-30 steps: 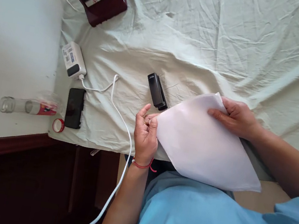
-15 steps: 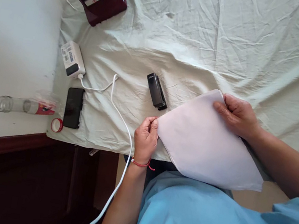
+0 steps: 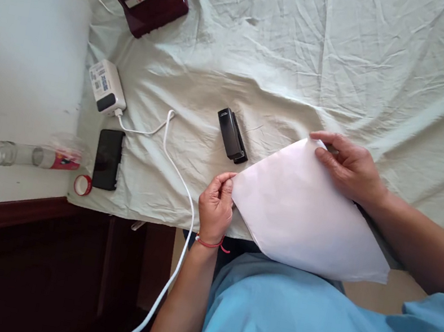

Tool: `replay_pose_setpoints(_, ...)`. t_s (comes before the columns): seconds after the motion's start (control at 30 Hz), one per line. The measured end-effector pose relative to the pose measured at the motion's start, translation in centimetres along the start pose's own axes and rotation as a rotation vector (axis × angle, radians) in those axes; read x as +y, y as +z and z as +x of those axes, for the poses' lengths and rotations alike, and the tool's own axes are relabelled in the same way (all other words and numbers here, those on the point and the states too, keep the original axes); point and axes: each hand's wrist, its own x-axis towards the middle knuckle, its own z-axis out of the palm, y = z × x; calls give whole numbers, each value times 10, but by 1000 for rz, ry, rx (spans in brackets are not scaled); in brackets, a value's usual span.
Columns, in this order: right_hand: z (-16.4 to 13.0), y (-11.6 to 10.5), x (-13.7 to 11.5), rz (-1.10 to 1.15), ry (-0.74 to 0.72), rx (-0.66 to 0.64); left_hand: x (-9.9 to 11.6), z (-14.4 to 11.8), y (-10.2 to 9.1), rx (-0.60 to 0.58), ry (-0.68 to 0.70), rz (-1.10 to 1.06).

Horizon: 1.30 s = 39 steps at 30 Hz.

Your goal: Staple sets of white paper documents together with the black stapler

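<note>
White paper sheets (image 3: 304, 209) are partly hidden by the blue shirt (image 3: 305, 329). One corner is pinched by the left hand (image 3: 216, 205); the far corner is gripped by the right hand (image 3: 348, 166).

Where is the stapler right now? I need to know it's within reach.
In the head view the black stapler lies on the pale sheet, left of centre, just above the left hand and beside the paper's left corner.
</note>
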Motion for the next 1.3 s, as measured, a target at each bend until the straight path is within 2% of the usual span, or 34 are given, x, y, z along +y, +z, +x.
replay_pose_setpoints(0.13,4,0,-2,-84,-8,8,-4,-2,-1,-5,18,3)
replay_pose_setpoints(0.23,10,-4,-6,-115,-9,-34,-6,-3,-1,-3,60,14)
replay_pose_setpoints(0.33,21,-9,-13,-155,-17,-103,-6,-4,0,16,104,46)
replay_pose_setpoints(0.5,38,-15,-26,-330,-73,-291,-4,-4,1,22,124,60)
replay_pose_setpoints(0.63,42,-16,-34,-367,14,-371,0,-3,0,23,69,39)
replay_pose_setpoints(0.87,37,-12,-33,-264,134,-211,3,10,6,33,-11,-65)
replay_pose_setpoints(0.97,36,-5,-23,-176,63,-118,4,20,7,40,-36,-68)
replay_pose_setpoints(1.1,35,2,-10,-118,-31,-69,7,36,8,58,-93,-80)
replay_pose_setpoints(1.3,33,4,-7,-150,-63,52,6,50,15,86,-124,-156)
